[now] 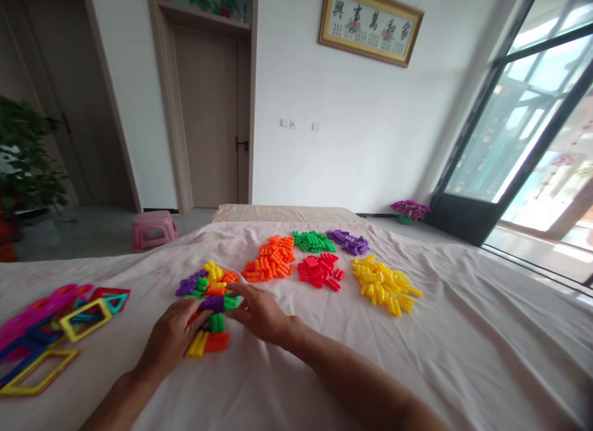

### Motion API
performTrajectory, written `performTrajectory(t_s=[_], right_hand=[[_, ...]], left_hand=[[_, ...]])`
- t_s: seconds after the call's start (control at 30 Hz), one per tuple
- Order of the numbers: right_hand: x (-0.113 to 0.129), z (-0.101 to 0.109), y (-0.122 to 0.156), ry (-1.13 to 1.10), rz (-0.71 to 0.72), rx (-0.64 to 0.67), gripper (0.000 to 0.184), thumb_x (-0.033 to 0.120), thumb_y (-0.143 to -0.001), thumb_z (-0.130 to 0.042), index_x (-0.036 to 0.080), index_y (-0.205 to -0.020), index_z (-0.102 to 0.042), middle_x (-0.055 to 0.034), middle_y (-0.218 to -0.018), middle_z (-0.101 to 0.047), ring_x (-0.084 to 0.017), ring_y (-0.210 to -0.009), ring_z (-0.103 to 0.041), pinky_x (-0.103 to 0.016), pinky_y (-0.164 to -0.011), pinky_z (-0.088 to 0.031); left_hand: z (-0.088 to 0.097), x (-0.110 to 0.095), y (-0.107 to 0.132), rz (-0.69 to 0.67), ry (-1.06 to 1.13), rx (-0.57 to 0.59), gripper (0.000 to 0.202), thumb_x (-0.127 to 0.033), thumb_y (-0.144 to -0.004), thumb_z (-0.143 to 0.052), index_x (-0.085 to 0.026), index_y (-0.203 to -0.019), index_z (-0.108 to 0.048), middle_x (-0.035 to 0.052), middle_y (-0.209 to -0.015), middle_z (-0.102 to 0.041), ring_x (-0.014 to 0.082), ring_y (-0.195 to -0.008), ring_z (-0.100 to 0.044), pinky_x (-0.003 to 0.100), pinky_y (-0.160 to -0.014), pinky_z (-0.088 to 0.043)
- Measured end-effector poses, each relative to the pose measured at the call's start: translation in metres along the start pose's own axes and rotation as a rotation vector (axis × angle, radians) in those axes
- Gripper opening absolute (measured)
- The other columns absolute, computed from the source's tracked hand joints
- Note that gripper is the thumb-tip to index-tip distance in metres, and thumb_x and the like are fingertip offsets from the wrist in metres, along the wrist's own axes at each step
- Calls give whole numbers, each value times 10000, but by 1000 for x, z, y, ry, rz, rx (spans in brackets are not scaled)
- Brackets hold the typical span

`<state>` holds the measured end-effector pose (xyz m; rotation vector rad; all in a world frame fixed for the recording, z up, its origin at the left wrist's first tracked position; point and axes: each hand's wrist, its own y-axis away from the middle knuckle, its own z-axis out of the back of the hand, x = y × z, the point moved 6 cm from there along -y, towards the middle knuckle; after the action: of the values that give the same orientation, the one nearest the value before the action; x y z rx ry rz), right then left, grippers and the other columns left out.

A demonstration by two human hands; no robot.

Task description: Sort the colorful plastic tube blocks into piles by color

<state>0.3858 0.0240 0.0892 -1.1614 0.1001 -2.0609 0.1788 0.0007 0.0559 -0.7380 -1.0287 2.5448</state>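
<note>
A mixed heap of small plastic pegs [209, 286] in purple, yellow, orange and green lies on the pale cloth [463, 344] just ahead of me. My left hand [172, 337] rests at its near edge, fingers curled against a purple peg [214, 304]. My right hand [259, 313] reaches in from the right, fingertips touching the green pegs [230, 302] beside it. Yellow and orange pegs [207, 343] lie under my left hand. Farther back are sorted piles: orange [270, 260], red [319, 271], yellow [383, 284], green [315, 241], purple [348, 241].
Coloured open-frame tiles [55, 329] are strewn at the left edge of the cloth. A pink stool [153, 228] stands on the floor behind, a potted plant [25, 153] at far left, a flower pot [408, 210] by the glass door at right.
</note>
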Motion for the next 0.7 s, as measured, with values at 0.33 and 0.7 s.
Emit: performTrajectory(t_s=[0.33, 0.7], right_hand=[[-59, 44, 0, -162, -250, -204, 169, 299, -914, -610, 184, -992, -706, 2, -723, -691, -128, -630, -645, -220, -589, -503], [-164, 274, 48, -69, -526, -880, 241, 352, -764, -624, 152, -888, -677, -28, -637, -646, -188, -642, -684, -309, -629, -604]], left_hand=[[1, 11, -3, 14, -1, 48, 324, -474, -909, -539, -239, -1043, -720, 78, -1056, -760, 269, -1029, -697, 418, -1000, -516], [11, 51, -5, 337, -279, 66, 361, -430, -908, -405, -225, -1122, -611, 149, -1207, -689, 372, -1114, -651, 526, -897, -547]])
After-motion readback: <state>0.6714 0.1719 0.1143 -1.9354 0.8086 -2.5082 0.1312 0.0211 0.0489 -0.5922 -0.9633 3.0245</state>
